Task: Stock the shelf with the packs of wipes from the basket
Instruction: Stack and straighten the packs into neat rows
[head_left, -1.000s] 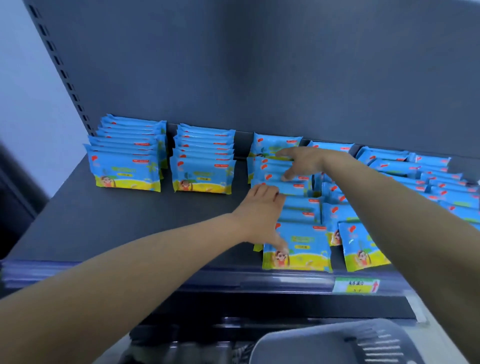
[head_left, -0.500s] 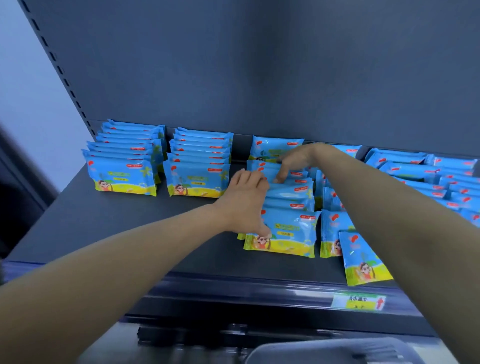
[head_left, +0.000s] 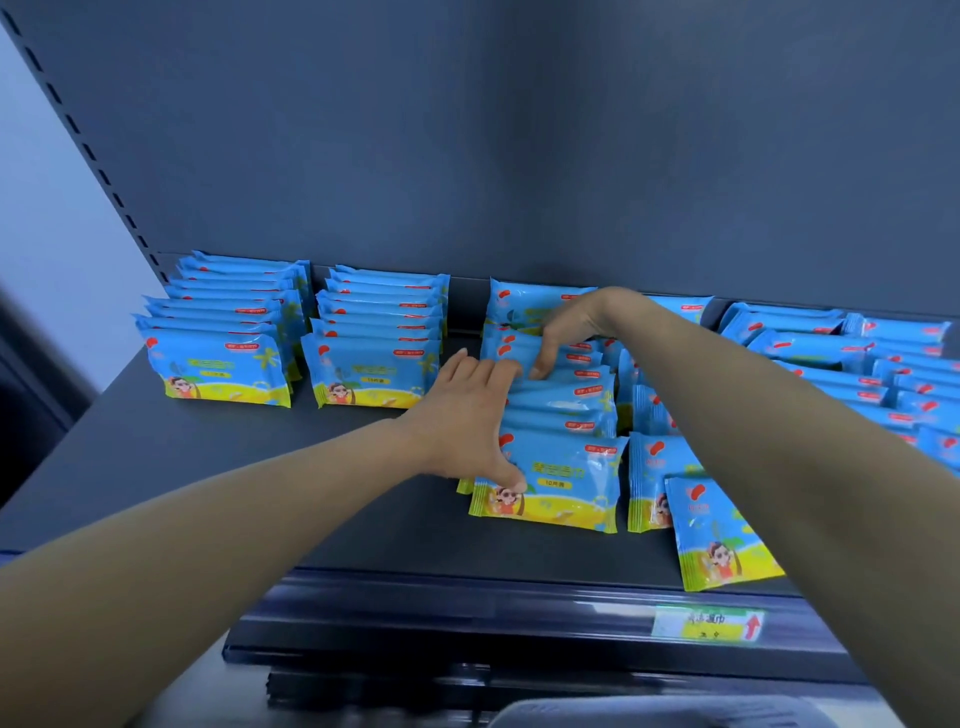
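Blue and yellow packs of wipes stand in rows on the dark grey shelf (head_left: 208, 457). My left hand (head_left: 462, 415) lies with straight fingers against the left side of the third row (head_left: 566, 410), its thumb on the front pack (head_left: 566, 483). At the back of that same row, my right hand (head_left: 576, 325) arches over the rear packs, thumb and fingers curled down around them. The grey basket (head_left: 660, 714) shows only as a rim at the bottom edge.
Two tidy rows (head_left: 223, 364) (head_left: 374, 369) stand at the left. A loose pack (head_left: 722, 535) leans near the front edge at the right, beside a ragged row (head_left: 649, 483). Several fallen packs (head_left: 883, 374) fill the far right. A price label (head_left: 709, 623) sits on the shelf lip.
Both hands have pushed the third row back from the shelf's front edge and drawn it tighter. The camera has tilted up, so less of the basket shows.
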